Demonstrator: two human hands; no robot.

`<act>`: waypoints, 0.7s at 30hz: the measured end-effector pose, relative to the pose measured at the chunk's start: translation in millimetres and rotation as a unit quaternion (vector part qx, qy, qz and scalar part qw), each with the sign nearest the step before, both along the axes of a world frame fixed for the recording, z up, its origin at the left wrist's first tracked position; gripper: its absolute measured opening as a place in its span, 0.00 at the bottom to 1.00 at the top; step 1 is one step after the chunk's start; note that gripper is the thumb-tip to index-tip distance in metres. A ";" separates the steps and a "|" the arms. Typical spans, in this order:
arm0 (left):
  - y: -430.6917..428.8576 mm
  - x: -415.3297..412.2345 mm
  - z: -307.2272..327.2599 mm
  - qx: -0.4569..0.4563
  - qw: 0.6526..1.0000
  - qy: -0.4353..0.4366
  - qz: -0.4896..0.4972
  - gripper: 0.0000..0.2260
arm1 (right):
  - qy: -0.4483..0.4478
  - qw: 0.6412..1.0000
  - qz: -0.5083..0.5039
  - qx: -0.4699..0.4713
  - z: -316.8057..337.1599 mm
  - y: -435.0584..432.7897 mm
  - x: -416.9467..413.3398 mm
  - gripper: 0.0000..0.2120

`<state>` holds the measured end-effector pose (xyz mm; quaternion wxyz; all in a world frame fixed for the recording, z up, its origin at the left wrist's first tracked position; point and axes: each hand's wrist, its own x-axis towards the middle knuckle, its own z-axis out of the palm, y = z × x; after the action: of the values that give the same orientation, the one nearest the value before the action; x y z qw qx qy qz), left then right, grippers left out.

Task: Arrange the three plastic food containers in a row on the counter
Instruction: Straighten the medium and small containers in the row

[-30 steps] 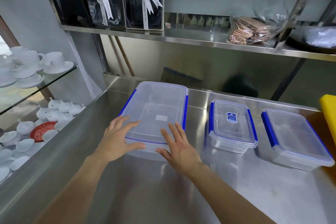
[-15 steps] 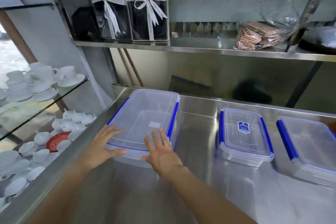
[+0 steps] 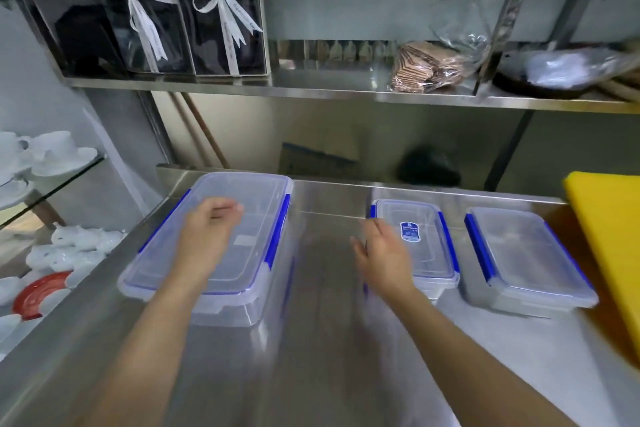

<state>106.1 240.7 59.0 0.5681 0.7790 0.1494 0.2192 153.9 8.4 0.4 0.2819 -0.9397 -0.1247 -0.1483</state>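
Three clear plastic containers with blue lid clips stand side by side on the steel counter [image 3: 329, 340]. The large container [image 3: 256, 204] is at the left, the small labelled container [image 3: 420, 243] in the middle, the medium container [image 3: 519, 253] at the right. My left hand [image 3: 207, 232] hovers over the large lid, fingers loosely curled, holding nothing. My right hand [image 3: 382, 253] is lifted beside the small container's left edge, fingers apart and blurred, holding nothing.
A yellow cutting board [image 3: 613, 253] leans at the right edge. A steel shelf [image 3: 311, 90] above carries ribboned boxes and a bag of brown packets. White cups and teapots [image 3: 69, 246] sit on glass shelves to the left.
Both hands have let go of the large container's near edge. The left hand rose over its lid and the right hand swung right toward the small container.
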 end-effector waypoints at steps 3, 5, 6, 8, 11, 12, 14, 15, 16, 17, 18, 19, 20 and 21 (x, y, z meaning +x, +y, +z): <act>-84.8 19.5 -8.8 0.005 0.992 0.012 -0.127 0.07 | 0.061 0.991 -0.122 0.015 -3.9 -50.3 5.2 0.20; -132.1 31.4 -31.5 0.019 0.985 0.073 -0.157 0.16 | 0.100 0.981 -0.168 0.009 -10.8 -73.9 5.4 0.25; -150.8 35.0 -42.9 0.004 0.981 0.105 -0.166 0.21 | 0.113 0.976 -0.185 0.002 -15.4 -82.5 4.8 0.28; -176.6 40.8 -64.9 -0.047 0.971 0.160 -0.173 0.30 | 0.142 0.969 -0.202 -0.001 -26.9 -95.7 3.2 0.34; -197.7 43.3 -89.0 -0.102 0.955 0.207 -0.188 0.34 | 0.217 0.955 -0.195 0.062 -41.5 -109.2 4.0 0.40; -201.9 42.5 -95.8 -0.115 0.953 0.202 -0.195 0.31 | 0.238 0.950 -0.181 0.092 -44.6 -110.9 4.7 0.39; -204.5 40.5 -107.0 -0.126 0.952 0.190 -0.206 0.26 | 0.261 0.944 -0.160 0.119 -51.4 -108.4 4.4 0.37; -202.7 39.7 -110.2 -0.135 0.951 0.184 -0.208 0.25 | 0.259 0.947 -0.156 0.110 -55.5 -104.7 3.8 0.36; -199.7 39.6 -113.5 -0.147 0.951 0.178 -0.206 0.25 | 0.250 0.951 -0.159 0.091 -58.6 -100.5 2.7 0.36; -196.2 40.2 -115.6 -0.154 0.952 0.176 -0.200 0.24 | 0.240 0.955 -0.162 0.072 -59.9 -96.8 2.5 0.35; -192.4 40.2 -118.0 -0.156 0.954 0.172 -0.188 0.24 | 0.236 0.957 -0.160 0.059 -59.9 -92.4 1.8 0.35; -187.7 38.8 -118.3 -0.153 0.958 0.173 -0.171 0.24 | 0.235 0.959 -0.149 0.052 -60.5 -87.6 1.8 0.34; -183.7 38.3 -120.3 -0.151 0.961 0.173 -0.157 0.25 | 0.233 0.962 -0.136 0.044 -59.3 -83.4 1.5 0.33; -179.5 37.1 -121.6 -0.145 0.962 0.176 -0.147 0.25 | 0.230 0.964 -0.123 0.038 -58.2 -79.7 1.4 0.32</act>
<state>143.2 61.3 -62.6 0.6658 0.7279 0.1612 -0.0317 155.3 -71.2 -57.8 0.3182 -0.9451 0.0662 0.0340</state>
